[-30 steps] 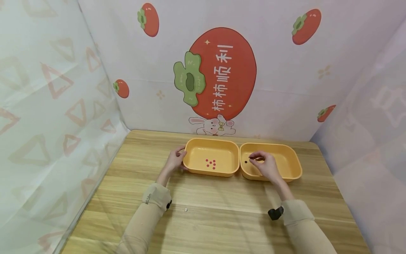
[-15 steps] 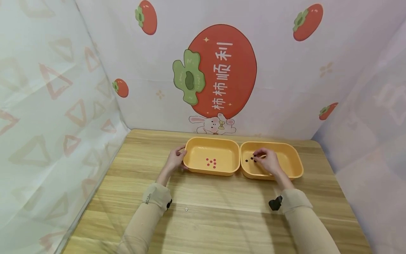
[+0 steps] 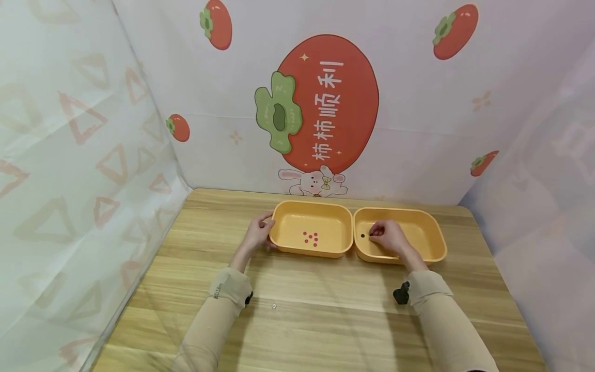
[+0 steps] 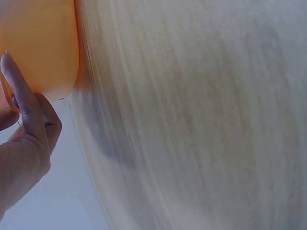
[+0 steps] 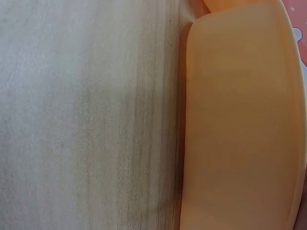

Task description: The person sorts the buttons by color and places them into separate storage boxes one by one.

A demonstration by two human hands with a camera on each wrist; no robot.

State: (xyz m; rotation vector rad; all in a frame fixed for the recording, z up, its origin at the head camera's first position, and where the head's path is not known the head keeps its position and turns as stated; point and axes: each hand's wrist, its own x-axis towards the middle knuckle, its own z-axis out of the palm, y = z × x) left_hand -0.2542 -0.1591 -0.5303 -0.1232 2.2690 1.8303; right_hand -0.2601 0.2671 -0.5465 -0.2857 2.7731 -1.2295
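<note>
Two yellow plastic trays stand side by side. At the left tray [image 3: 279, 247], my left hand [image 3: 257, 233] grips the left end, also seen in the left wrist view, where the hand [image 4: 26, 124] holds the rim. Several small round red pieces [image 3: 310, 236] lie on that tray's floor. Inside the right tray [image 3: 429, 240], my right hand [image 3: 389, 236] has its fingers curled and fingertips together around small black round pieces, mostly hidden by the fingers. One black piece [image 3: 362, 235] lies apart, just left of the fingertips. The right wrist view shows mainly the tray's outer wall [image 5: 244, 120].
Both trays sit near the back of a wooden table [image 3: 316, 320]. A small pale round piece [image 3: 273, 306] lies on the wood nearer the front. Printed cloth walls [image 3: 223, 98] stand behind and at both sides.
My right hand's fingertips stood a little apart half a second ago, showing several black pieces; now they have closed in and cover all but one. The left hand keeps its grip.
</note>
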